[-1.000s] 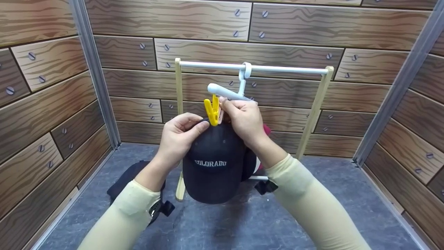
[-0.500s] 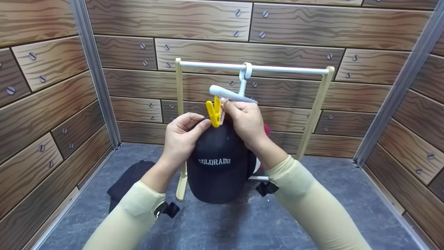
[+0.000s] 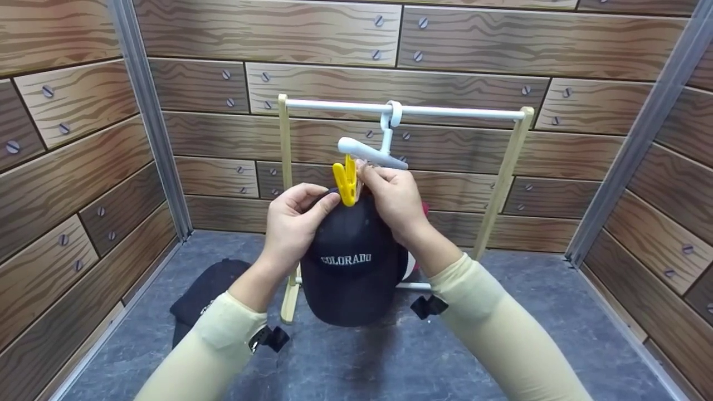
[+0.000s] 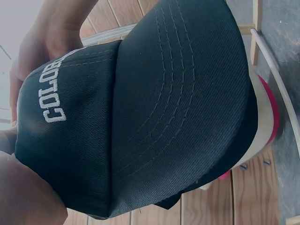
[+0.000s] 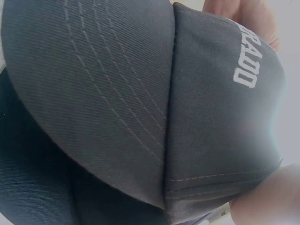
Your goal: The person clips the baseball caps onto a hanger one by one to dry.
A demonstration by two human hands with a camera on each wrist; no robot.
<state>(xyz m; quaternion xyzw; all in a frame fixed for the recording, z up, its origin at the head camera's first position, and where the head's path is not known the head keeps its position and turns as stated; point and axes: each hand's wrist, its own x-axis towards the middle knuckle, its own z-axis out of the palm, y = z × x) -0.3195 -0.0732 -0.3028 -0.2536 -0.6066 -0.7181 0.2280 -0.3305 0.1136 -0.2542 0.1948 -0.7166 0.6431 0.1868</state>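
Note:
A dark cap with white "COLORADO" lettering (image 3: 351,289) hangs front-on beneath a white hanger (image 3: 365,150). At its crown is a yellow clothespin (image 3: 346,186), with a pale pink clothespin (image 3: 359,186) close on its right. My left hand (image 3: 295,223) pinches the crown's upper left edge between thumb and fingers. My right hand (image 3: 398,203) pinches the pink clothespin near its upper end, under the hanger. Both wrist views show the dark cap (image 4: 178,103) filling most of the picture, with its brim toward the camera (image 5: 108,93). The clothespins' jaws are mostly hidden.
The hanger hooks on the white bar (image 3: 457,111) of a wooden-legged rack. Behind the cap are another dark cap and a white-and-red one (image 3: 413,264), partly covered. Another dark cap (image 3: 209,289) lies on the grey floor at left. Wood-patterned panels enclose the sides.
The cap and my left hand have shifted slightly right since one second ago. The hanger has turned a little, and its near end sits slightly lower. Both hands keep their grips.

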